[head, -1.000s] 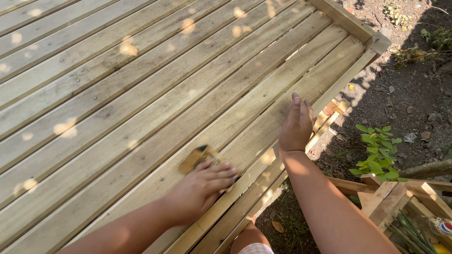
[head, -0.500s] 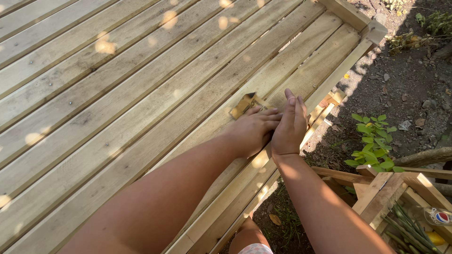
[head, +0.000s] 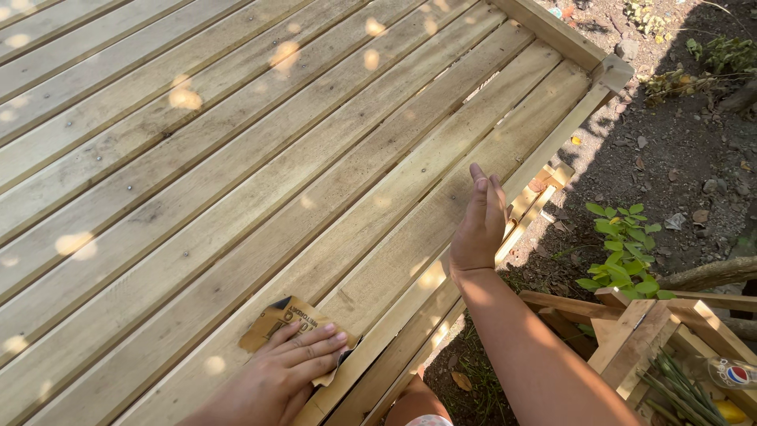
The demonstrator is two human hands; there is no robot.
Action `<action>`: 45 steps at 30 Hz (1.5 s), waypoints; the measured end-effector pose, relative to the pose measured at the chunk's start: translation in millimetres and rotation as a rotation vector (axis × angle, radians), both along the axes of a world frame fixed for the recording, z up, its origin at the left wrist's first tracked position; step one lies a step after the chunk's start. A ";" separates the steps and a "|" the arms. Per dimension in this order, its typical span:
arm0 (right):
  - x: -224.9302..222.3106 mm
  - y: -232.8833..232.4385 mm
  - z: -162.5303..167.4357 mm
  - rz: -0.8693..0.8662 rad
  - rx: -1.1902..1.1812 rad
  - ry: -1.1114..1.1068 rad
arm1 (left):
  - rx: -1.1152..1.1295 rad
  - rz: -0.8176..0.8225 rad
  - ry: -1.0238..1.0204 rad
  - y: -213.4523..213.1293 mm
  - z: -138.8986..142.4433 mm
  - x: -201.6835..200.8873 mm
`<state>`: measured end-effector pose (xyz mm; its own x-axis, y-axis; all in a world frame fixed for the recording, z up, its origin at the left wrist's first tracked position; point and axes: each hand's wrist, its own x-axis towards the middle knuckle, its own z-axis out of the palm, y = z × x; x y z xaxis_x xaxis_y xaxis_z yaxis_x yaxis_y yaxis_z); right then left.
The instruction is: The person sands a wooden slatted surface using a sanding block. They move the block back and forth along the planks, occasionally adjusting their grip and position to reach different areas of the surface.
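Sandpaper [head: 292, 327] has slid back down the plank toward the person since half a second ago, away from the right hand.

Left hand [head: 280, 375] presses the brown sheet flat on the near boards of the wooden deck [head: 236, 158], fingers slightly spread, not pinching. Right hand [head: 479, 225] rests on the edge plank, fingers straight and pressed together. Sun dapples the pale slats; beyond the edge lie bare soil [head: 694, 150], a green plant [head: 623, 248] and loose timber offcuts [head: 631, 323].
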<state>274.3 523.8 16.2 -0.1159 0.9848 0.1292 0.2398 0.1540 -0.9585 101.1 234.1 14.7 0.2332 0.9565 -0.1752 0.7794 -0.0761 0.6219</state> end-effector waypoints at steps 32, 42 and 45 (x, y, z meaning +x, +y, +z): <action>5.3 4.6 -21.3 0.085 0.009 0.322 | 0.284 0.127 -0.042 246.6 2.8 68.1; -0.9 -4.1 -4.8 -0.072 0.121 -0.114 | 0.125 0.107 0.040 4.6 -23.1 4.5; -0.9 -4.9 -4.9 -0.055 0.100 -0.084 | 0.138 0.141 0.006 43.8 -11.6 17.1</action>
